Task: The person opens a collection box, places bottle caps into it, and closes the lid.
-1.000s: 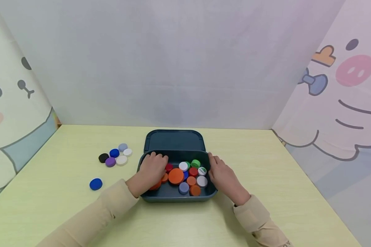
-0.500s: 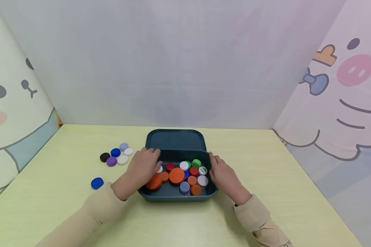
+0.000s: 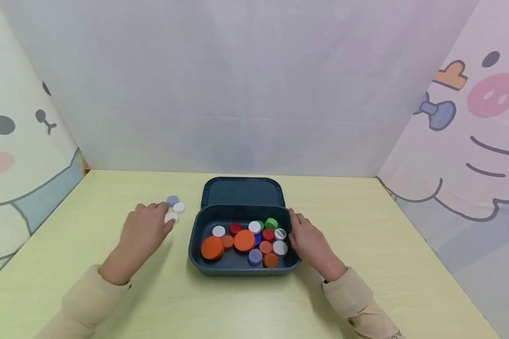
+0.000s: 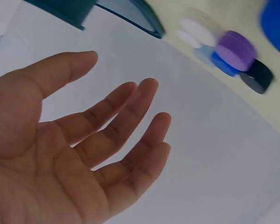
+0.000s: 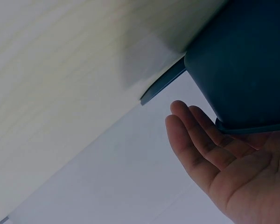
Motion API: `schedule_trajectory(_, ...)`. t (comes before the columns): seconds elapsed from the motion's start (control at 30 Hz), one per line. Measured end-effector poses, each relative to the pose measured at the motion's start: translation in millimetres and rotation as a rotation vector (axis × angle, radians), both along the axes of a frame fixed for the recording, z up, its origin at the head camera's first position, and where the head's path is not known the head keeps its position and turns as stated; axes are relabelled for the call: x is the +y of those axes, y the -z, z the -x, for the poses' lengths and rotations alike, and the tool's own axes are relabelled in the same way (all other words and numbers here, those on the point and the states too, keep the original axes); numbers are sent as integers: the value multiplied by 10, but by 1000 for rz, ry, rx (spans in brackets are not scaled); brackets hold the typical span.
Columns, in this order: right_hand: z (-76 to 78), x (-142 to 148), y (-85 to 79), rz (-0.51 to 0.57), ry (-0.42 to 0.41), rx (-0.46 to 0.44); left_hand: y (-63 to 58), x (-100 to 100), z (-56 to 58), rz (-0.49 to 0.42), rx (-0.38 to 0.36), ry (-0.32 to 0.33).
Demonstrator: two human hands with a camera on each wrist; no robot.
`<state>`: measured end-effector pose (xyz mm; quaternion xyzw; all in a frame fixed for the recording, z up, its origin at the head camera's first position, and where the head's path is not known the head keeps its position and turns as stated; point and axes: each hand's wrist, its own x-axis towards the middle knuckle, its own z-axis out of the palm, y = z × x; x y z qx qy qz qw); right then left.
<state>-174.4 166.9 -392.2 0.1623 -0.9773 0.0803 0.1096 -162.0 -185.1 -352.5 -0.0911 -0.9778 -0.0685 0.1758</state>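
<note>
Over a group of bottle caps on the table, my left hand (image 3: 142, 228) hovers with its fingers loosely bent and nothing in its palm. A purple cap (image 4: 235, 50), a black cap (image 4: 257, 77) and blue caps show in the left wrist view; the hand covers them in the head view. Two white caps (image 3: 179, 207) and a light-blue cap (image 3: 172, 201) lie by its fingertips. A dark blue box (image 3: 243, 272) holds many caps, including large orange ones (image 3: 212, 248). My right hand (image 3: 311, 245) holds the box's right rim, its thumb mostly hidden by the wall.
The box's lid (image 3: 242, 192) lies flat against its far side. The pale wooden table (image 3: 390, 245) ends at a hanging grey-white cloth (image 3: 237, 94) behind. Cloths printed with cartoon animals (image 3: 488, 141) stand at both sides.
My left hand has lifted out of the box's left side and moved left over the loose caps. White and orange caps it covered in the box now show. The right hand stays on the rim.
</note>
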Motion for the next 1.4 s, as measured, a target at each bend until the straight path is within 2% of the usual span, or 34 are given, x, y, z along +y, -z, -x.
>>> schedule_trajectory(0.2,7,21,19,2,0,5,89,-215,-91,24,-69,-48)
schedule_trajectory(0.5,4,19,30,9,-2,6,261,-434,-201,69,-220,-97)
schedule_trajectory(0.67,-2,12,29,4,3,1,302,-507,-215,90,-335,-116)
schedule_trajectory(0.77,-5,7,28,5,5,3,319,-530,-208,105,-367,-119)
schedule_trajectory(1.07,-4,8,41,1,-2,38,366,-552,-214,98,-331,-118)
schedule_trajectory(1.23,-3,5,35,6,-4,40,317,-517,-195,78,-223,-90)
schedule_trajectory(1.4,-2,-4,23,5,1,31,196,-395,-148,60,-128,-50)
